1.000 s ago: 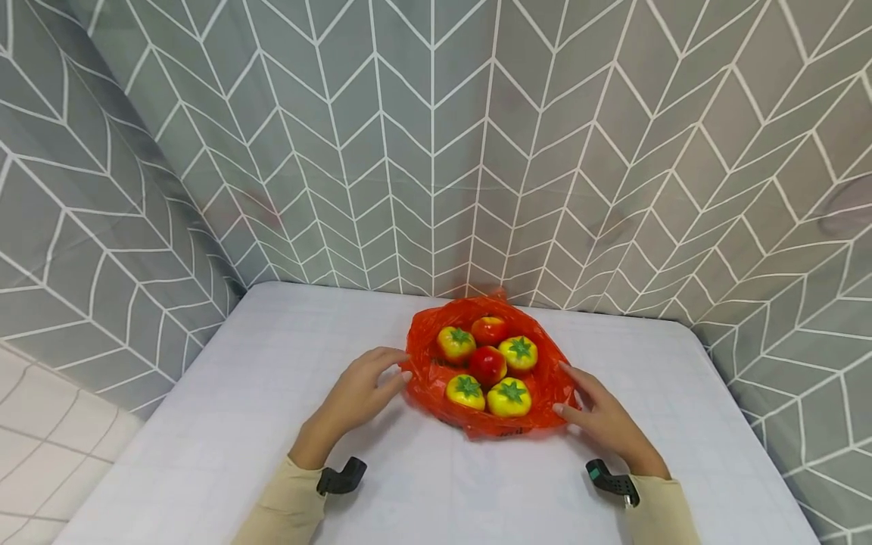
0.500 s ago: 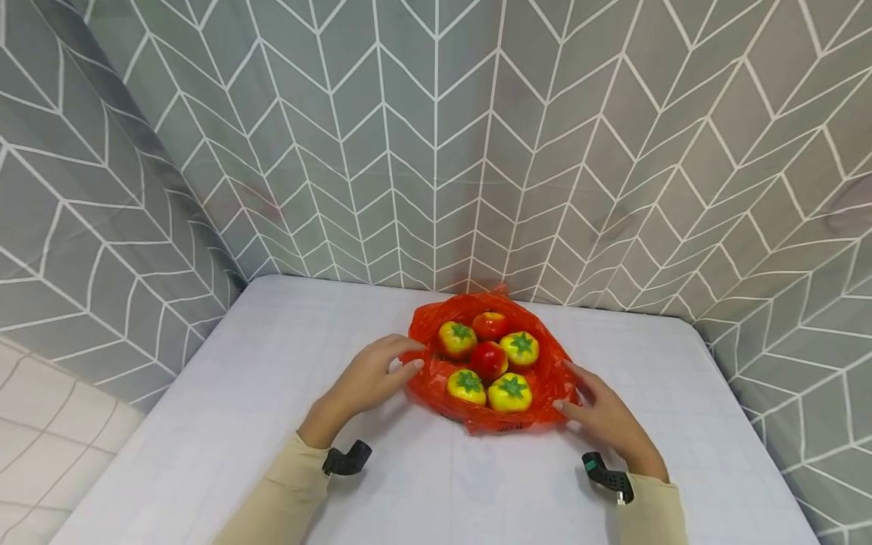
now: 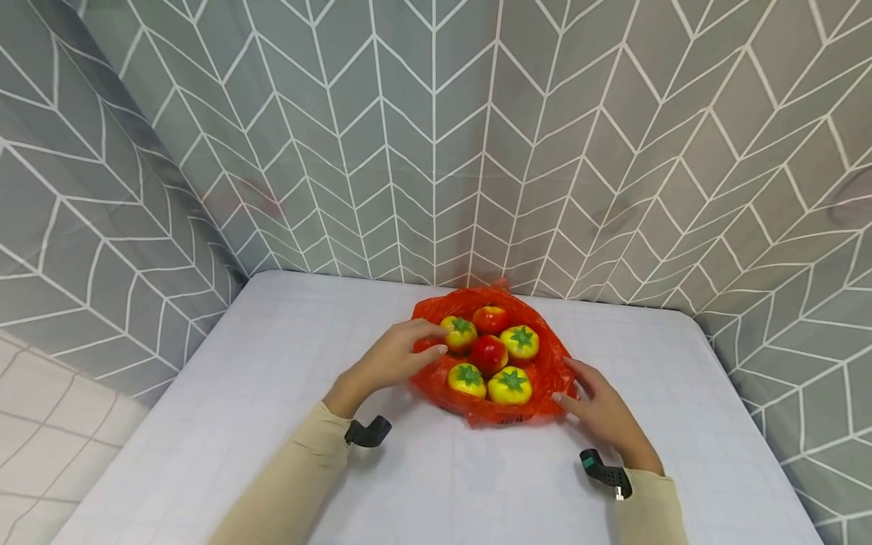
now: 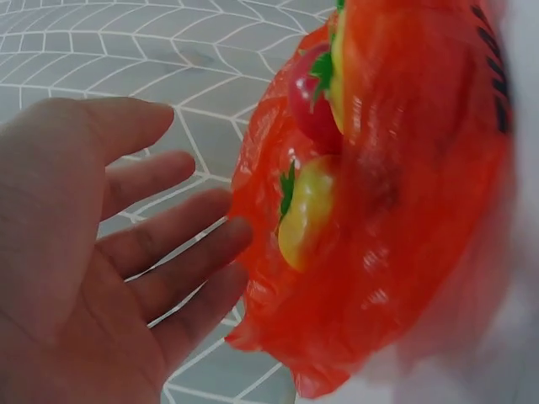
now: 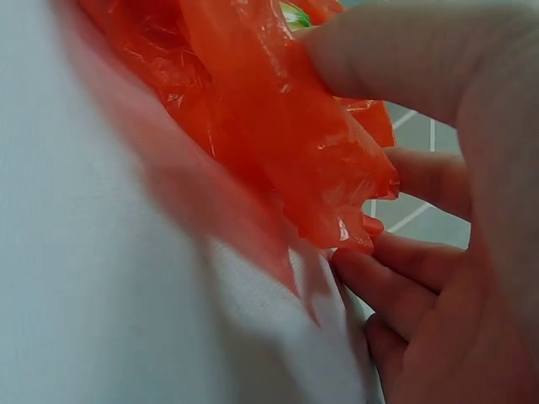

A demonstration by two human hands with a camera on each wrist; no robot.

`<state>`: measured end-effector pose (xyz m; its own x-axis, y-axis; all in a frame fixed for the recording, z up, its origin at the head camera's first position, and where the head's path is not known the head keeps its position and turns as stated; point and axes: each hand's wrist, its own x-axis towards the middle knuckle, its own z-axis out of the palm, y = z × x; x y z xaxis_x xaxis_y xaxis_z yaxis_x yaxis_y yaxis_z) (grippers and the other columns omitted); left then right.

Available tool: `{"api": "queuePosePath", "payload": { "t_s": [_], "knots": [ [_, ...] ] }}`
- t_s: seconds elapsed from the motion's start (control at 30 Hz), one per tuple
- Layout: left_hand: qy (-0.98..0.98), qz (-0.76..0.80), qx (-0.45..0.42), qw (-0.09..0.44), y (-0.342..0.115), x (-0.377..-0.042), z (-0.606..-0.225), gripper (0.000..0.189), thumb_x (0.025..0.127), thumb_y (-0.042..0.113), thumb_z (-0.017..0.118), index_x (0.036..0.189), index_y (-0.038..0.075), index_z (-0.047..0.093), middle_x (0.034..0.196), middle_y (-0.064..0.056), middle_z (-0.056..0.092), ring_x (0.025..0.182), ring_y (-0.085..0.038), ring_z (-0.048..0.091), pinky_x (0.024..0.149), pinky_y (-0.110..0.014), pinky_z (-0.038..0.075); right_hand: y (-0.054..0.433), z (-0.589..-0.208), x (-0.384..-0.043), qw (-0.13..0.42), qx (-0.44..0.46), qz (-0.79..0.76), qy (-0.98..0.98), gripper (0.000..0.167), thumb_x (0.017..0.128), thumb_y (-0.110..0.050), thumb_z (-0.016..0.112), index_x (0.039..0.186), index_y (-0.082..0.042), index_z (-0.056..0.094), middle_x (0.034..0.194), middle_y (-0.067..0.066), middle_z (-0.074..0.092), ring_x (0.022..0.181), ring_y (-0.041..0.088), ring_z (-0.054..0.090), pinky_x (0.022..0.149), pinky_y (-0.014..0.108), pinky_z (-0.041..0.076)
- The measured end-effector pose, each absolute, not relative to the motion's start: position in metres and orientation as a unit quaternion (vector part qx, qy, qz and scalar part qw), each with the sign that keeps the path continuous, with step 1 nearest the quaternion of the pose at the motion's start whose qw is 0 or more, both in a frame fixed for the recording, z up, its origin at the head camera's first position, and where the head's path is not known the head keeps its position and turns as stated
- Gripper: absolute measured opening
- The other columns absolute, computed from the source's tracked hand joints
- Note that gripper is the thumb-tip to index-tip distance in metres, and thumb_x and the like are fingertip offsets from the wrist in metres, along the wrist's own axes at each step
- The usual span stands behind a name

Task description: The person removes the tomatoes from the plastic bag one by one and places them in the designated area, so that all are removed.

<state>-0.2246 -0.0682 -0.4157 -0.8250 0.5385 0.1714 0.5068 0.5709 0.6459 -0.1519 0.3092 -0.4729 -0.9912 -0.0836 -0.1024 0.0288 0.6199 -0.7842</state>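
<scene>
An opened red plastic bag [image 3: 429, 378] lies on the table with several fruits in it. Most are yellow, persimmon-like, with green star-shaped caps; two are red, one the middle red fruit [image 3: 488, 354]. My left hand [image 3: 391, 354] reaches over the bag's left rim, fingers extended and apart, its tips beside the back-left yellow fruit [image 3: 459, 333]; whether they touch it I cannot tell. In the left wrist view nothing lies in that hand [image 4: 126, 244]. At the bag's right edge my right hand [image 3: 602, 405] holds the plastic, thumb inside and loosely bent fingers [image 5: 421, 261] outside.
A white cloth covers the table [image 3: 286, 318]. Behind it hangs a grey curtain [image 3: 409, 151] with white chevron lines, close to the back of the bag. Black wrist devices, such as the left wrist camera [image 3: 368, 431], sit on both sleeves.
My left hand has moved right and forward, from the bag's left rim to over the bag beside the back-left fruit. The right hand stays at the bag's right edge.
</scene>
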Motion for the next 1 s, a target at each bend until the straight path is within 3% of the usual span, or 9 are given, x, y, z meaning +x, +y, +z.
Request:
{"api": "queuePosePath", "payload": {
  "t_s": [0.2,0.37,0.57,1.0],
  "knots": [
    [0.869,0.378,0.299,0.115,-0.061,-0.239,-0.410,0.042,0.098,0.038,0.064,0.133,0.015,0.065,0.127,0.004,0.065,0.118,-0.014,0.056,0.099,-0.037,0.050,0.307,-0.472,-0.152,0.051,-0.021,-0.419,0.906,0.078,0.092,-0.042,0.071,0.154,-0.010,0.036,0.159,0.020,0.029,0.144,0.046,0.025,0.109,0.062,0.032],
    [0.862,0.357,0.308,0.188,-0.057,-0.247,-0.404,0.046,0.096,0.041,0.066,0.136,0.019,0.063,0.128,0.007,0.064,0.122,-0.014,0.053,0.099,-0.039,0.050,0.306,-0.472,-0.152,0.052,-0.024,-0.413,0.909,0.079,0.092,-0.042,0.071,0.154,-0.009,0.036,0.158,0.021,0.029,0.144,0.047,0.025,0.109,0.063,0.031],
    [0.847,0.335,0.338,0.236,-0.048,-0.248,-0.400,0.047,0.094,0.035,0.070,0.136,0.016,0.063,0.127,-0.001,0.065,0.116,-0.015,0.057,0.095,-0.033,0.052,0.306,-0.474,-0.151,0.048,-0.028,-0.415,0.908,0.077,0.092,-0.041,0.071,0.153,-0.008,0.037,0.158,0.022,0.029,0.144,0.047,0.024,0.111,0.063,0.029],
    [0.831,0.327,0.323,0.315,-0.034,-0.256,-0.401,0.047,0.089,0.027,0.077,0.134,0.026,0.064,0.119,0.007,0.065,0.115,-0.014,0.056,0.089,-0.030,0.054,0.304,-0.472,-0.151,0.049,-0.020,-0.410,0.910,0.077,0.092,-0.042,0.071,0.153,-0.010,0.038,0.158,0.020,0.030,0.144,0.045,0.025,0.110,0.064,0.030]
  ]
}}
